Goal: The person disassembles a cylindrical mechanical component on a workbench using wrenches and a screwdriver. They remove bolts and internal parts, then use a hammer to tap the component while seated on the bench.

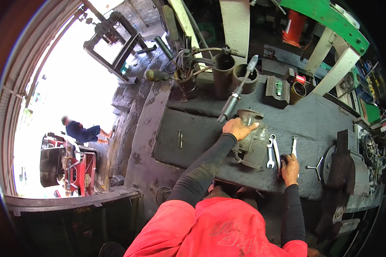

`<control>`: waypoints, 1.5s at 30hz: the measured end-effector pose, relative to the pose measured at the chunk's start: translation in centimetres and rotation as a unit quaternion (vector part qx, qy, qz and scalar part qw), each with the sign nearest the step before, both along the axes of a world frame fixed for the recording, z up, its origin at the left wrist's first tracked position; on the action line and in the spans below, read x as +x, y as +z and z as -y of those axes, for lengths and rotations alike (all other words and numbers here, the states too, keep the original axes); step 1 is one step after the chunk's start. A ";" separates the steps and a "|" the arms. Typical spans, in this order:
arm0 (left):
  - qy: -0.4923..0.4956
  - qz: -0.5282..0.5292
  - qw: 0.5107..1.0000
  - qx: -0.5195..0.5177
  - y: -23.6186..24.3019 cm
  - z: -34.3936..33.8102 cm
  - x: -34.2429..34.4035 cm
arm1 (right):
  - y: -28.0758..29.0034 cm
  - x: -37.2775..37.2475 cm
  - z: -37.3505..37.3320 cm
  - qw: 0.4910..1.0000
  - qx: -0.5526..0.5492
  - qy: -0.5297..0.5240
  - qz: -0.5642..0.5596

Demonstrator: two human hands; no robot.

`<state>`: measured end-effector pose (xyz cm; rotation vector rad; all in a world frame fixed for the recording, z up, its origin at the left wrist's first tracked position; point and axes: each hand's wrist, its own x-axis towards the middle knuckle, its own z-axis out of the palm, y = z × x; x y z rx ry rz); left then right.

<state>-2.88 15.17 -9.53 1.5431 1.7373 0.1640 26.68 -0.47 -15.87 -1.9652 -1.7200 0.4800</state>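
My left hand (239, 129) is closed on the upper part of a grimy grey metal housing (255, 150), thumb stretched across it. The housing has a flanged upper end and rests on the dark bench. Its exact kind is not clear. Over to the right, my right hand (290, 170) has its fingers curled round a combination wrench (294, 146), whose ring end points away from me. Between the hands lie another combination wrench (269, 155) and a longer curved one (275, 150). A ratchet-like bar tool (230, 106) leans beyond my left hand, against a round can (245, 81).
Cans of tools (187, 85) and a tall cylinder (223, 77) stand at the bench's back. A three-armed wrench (316, 168) lies near a large bench vise (349, 165) on the right. A thin metal pin (180, 139) lies left. A person (82, 130) is outside near a red machine (79, 169).
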 end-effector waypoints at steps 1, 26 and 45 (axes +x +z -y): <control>-0.010 -0.031 0.999 0.008 0.4 0.2 -0.5 | 0.1 0.0 -0.2 1.000 0.013 0.006 0.003; 0.226 -0.062 0.936 0.264 -4.9 7.8 -27.3 | 7.7 -17.8 5.4 0.855 -0.098 -0.053 -0.506; 0.267 0.532 0.776 0.209 5.3 18.6 -14.2 | 11.8 -26.5 3.9 0.808 -0.175 -0.032 -0.562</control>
